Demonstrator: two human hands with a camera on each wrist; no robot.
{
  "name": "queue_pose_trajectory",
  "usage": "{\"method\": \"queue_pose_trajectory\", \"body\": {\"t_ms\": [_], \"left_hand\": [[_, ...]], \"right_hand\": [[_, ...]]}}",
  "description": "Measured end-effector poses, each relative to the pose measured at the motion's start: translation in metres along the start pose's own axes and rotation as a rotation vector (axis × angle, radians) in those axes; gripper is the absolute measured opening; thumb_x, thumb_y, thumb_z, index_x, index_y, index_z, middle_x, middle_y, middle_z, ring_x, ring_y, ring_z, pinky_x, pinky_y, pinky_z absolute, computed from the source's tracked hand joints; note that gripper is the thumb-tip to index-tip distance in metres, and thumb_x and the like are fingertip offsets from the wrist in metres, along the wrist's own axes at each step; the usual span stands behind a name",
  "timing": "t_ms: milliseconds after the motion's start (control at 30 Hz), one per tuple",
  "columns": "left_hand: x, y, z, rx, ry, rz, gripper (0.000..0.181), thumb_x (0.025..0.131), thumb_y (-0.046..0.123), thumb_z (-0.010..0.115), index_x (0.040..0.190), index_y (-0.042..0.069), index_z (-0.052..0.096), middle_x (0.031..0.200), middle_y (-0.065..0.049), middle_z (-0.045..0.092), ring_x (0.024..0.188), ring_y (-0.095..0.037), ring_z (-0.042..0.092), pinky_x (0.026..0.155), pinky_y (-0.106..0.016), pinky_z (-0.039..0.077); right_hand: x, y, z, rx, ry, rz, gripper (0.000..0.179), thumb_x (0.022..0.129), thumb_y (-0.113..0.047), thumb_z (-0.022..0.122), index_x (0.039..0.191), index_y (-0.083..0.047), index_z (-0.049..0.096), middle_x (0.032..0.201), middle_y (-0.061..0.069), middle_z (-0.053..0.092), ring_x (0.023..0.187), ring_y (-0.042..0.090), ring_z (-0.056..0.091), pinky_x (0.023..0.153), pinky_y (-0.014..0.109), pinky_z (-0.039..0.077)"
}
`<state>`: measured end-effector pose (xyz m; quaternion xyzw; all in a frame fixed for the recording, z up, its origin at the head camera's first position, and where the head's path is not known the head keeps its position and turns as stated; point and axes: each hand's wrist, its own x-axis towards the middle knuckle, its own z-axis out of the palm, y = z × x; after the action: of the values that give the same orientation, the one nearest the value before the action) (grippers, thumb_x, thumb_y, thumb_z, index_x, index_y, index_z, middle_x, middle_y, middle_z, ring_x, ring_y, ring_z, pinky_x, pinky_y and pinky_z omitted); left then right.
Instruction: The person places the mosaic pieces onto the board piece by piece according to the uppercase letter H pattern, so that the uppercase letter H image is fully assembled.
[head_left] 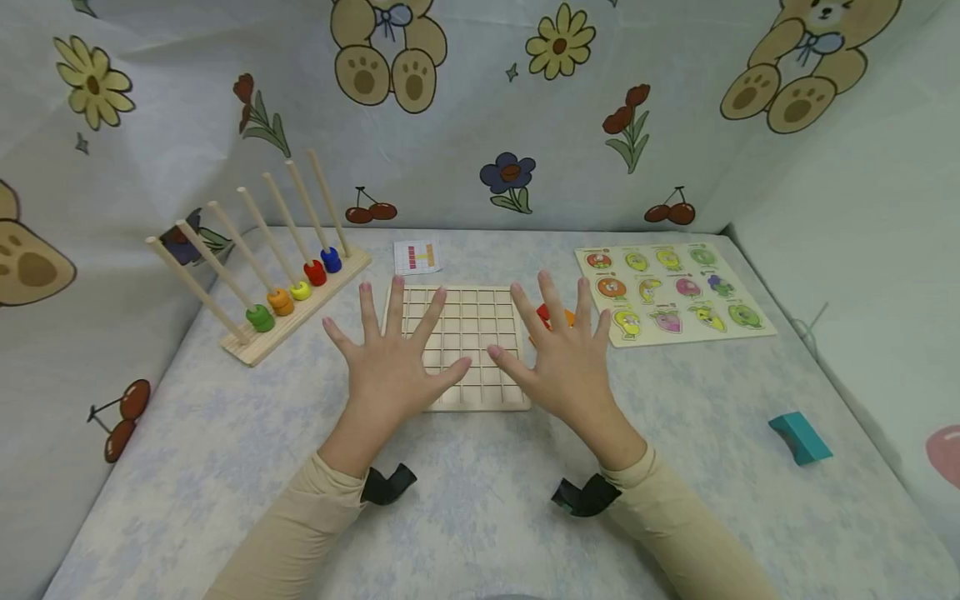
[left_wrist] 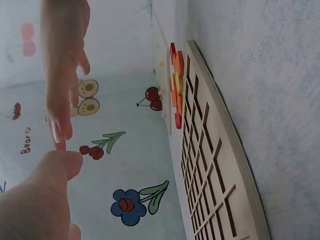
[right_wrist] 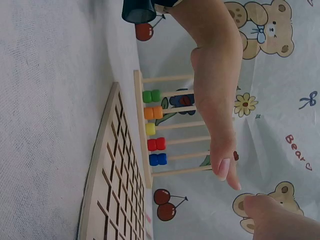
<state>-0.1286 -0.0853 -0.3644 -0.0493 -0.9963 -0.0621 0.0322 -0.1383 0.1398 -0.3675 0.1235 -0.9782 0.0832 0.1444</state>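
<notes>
Both hands hover over the table, palms down with fingers spread wide, holding nothing. In the head view the left hand [head_left: 390, 371] overlaps the left side of a square wooden grid board [head_left: 472, 404]. The right hand [head_left: 572, 367] overlaps the board's right edge and partly hides several red and orange pieces [head_left: 543, 315]. In the left wrist view these pieces [left_wrist: 177, 87], red, orange and yellow, lie beside the far end of the board [left_wrist: 220, 150]. The right wrist view shows the board [right_wrist: 107, 165] below the hands.
At the back left stands a wooden peg rack [head_left: 255, 354] with coloured beads on its pegs. A small printed card [head_left: 416, 257] lies behind the board. To the right are a fruit picture board [head_left: 686, 292] and a teal block [head_left: 801, 437]. A patterned cloth [head_left: 450, 167] hangs behind the table.
</notes>
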Motion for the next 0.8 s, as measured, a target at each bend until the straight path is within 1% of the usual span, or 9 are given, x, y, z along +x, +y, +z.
{"method": "queue_pose_trajectory", "body": {"t_ms": [200, 267, 333, 500, 567, 667, 800], "left_hand": [[0.001, -0.003, 0.003, 0.007, 0.005, -0.004, 0.097, 0.079, 0.091, 0.033, 0.156, 0.046, -0.004, 0.165, -0.005, -0.023, 0.150, -0.047, -0.021, 0.102, -0.085, -0.008], [0.001, -0.005, 0.004, 0.004, 0.013, -0.003, 0.098, 0.078, 0.091, 0.034, 0.156, 0.045, -0.004, 0.165, -0.006, -0.022, 0.150, -0.047, -0.019, 0.104, -0.084, -0.008], [0.001, -0.007, 0.005, 0.001, 0.027, -0.002, 0.099, 0.078, 0.091, 0.036, 0.157, 0.044, -0.004, 0.166, -0.008, -0.018, 0.150, -0.047, -0.017, 0.106, -0.083, -0.007], [0.003, -0.016, 0.011, -0.014, 0.065, 0.006, 0.101, 0.080, 0.088, 0.039, 0.158, 0.040, -0.002, 0.168, -0.010, -0.010, 0.153, -0.044, -0.010, 0.115, -0.074, -0.004], [0.004, -0.020, 0.014, -0.024, 0.073, 0.013, 0.100, 0.081, 0.086, 0.039, 0.159, 0.038, -0.002, 0.168, -0.010, -0.009, 0.154, -0.041, -0.010, 0.118, -0.070, -0.003], [0.006, -0.027, 0.019, -0.041, 0.086, 0.017, 0.101, 0.083, 0.084, 0.041, 0.160, 0.036, -0.003, 0.168, -0.011, -0.006, 0.155, -0.037, -0.010, 0.120, -0.066, -0.002], [0.007, -0.034, 0.026, -0.088, 0.085, 0.015, 0.102, 0.084, 0.080, 0.046, 0.161, 0.031, -0.001, 0.168, -0.013, -0.002, 0.155, -0.036, -0.008, 0.121, -0.064, 0.000]], "right_hand": [[0.003, 0.004, 0.001, 0.001, -0.023, 0.006, 0.083, 0.089, -0.077, 0.041, 0.159, -0.040, 0.016, 0.169, 0.000, 0.008, 0.153, 0.047, -0.002, 0.112, 0.077, 0.014], [0.005, 0.007, 0.002, 0.017, -0.023, 0.005, 0.082, 0.090, -0.076, 0.041, 0.159, -0.039, 0.018, 0.169, 0.001, 0.010, 0.153, 0.045, -0.001, 0.114, 0.073, 0.016], [0.006, 0.010, 0.003, 0.045, -0.020, 0.001, 0.080, 0.091, -0.074, 0.043, 0.159, -0.037, 0.021, 0.168, 0.002, 0.014, 0.154, 0.042, 0.001, 0.117, 0.069, 0.017], [0.010, 0.023, 0.006, 0.115, 0.034, -0.040, 0.074, 0.094, -0.062, 0.049, 0.157, -0.028, 0.031, 0.164, 0.007, 0.028, 0.154, 0.038, 0.012, 0.120, 0.061, 0.021], [0.012, 0.029, 0.007, 0.137, 0.066, -0.058, 0.071, 0.095, -0.056, 0.053, 0.155, -0.024, 0.035, 0.161, 0.009, 0.034, 0.152, 0.038, 0.019, 0.120, 0.060, 0.023], [0.015, 0.037, 0.008, 0.192, 0.095, -0.062, 0.066, 0.095, -0.048, 0.059, 0.153, -0.021, 0.040, 0.158, 0.010, 0.040, 0.149, 0.038, 0.027, 0.119, 0.060, 0.026], [0.018, 0.049, 0.011, 0.254, 0.089, -0.048, 0.063, 0.095, -0.042, 0.062, 0.150, -0.017, 0.044, 0.153, 0.009, 0.045, 0.144, 0.036, 0.035, 0.117, 0.058, 0.030]]}}
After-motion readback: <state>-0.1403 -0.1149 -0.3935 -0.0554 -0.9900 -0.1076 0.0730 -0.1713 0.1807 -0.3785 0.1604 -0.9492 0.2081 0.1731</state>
